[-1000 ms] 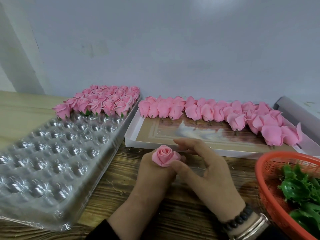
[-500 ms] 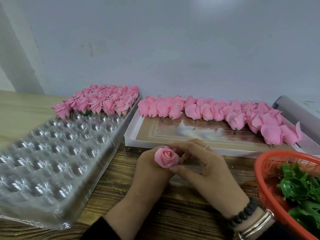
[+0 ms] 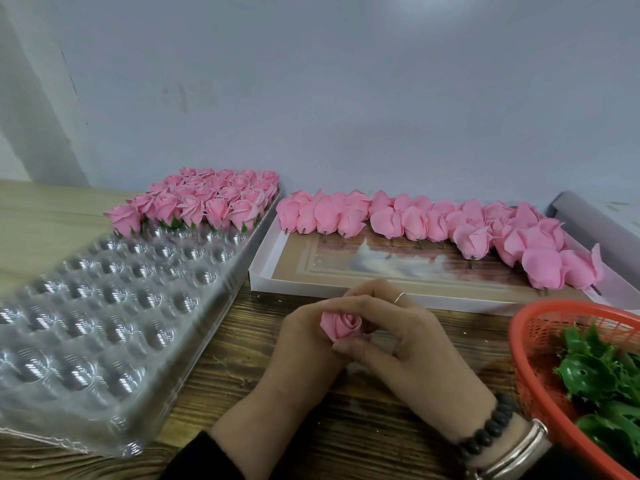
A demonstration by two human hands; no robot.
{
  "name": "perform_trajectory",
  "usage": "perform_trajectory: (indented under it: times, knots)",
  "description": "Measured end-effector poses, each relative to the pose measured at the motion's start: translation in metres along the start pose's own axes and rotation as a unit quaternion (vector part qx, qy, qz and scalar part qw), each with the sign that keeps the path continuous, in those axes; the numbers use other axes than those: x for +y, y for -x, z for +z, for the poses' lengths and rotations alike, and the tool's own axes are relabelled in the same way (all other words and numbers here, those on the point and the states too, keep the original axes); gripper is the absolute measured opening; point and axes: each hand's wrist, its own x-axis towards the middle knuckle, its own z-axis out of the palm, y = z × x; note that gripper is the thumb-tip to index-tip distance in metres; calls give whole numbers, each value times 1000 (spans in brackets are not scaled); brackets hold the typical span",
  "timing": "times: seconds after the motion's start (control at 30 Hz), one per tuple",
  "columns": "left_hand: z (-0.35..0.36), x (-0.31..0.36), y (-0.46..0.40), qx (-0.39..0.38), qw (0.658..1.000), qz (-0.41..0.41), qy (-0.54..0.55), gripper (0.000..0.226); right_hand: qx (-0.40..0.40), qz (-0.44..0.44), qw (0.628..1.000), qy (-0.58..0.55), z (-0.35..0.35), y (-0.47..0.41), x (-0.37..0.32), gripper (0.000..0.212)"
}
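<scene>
A pink rose head (image 3: 341, 325) sits between both my hands over the wooden table. My left hand (image 3: 301, 355) holds it from below and the left, fingers curled round it. My right hand (image 3: 398, 337) closes over it from the right, thumb under the bloom and fingers curled across its top. What lies under the rose is hidden by my fingers. A clear plastic blister tray (image 3: 104, 320) lies at the left, with several finished pink roses (image 3: 207, 199) in its far rows.
A shallow white box lid (image 3: 311, 289) behind my hands carries several loose pink rose heads (image 3: 450, 226) along its far side. An orange mesh basket (image 3: 526, 341) with green plastic calyxes (image 3: 588, 375) stands at the right. A grey roll (image 3: 595, 223) lies at the far right.
My right hand's fingers have closed further over the rose, which now sits lower between the hands and is turned a little to the right.
</scene>
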Motion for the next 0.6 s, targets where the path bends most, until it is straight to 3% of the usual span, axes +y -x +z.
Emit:
perform_trajectory:
  times: [0.2, 0.37, 0.47, 0.6]
  knots:
    - [-1, -1, 0, -24, 1000, -4, -19, 10, -2, 0, 1000, -4, 0, 1, 1, 32]
    - [2, -1, 0, -19, 999, -26, -38, 13, 5, 9, 1000, -4, 0, 0, 2, 24]
    - [4, 0, 1, -12, 998, -46, 35, 27, 25, 10, 1000, -5, 0, 0, 2, 17]
    - [7, 0, 2, -27, 987, -55, 150, 79, 65, 46, 996, -31, -1, -1, 6, 27]
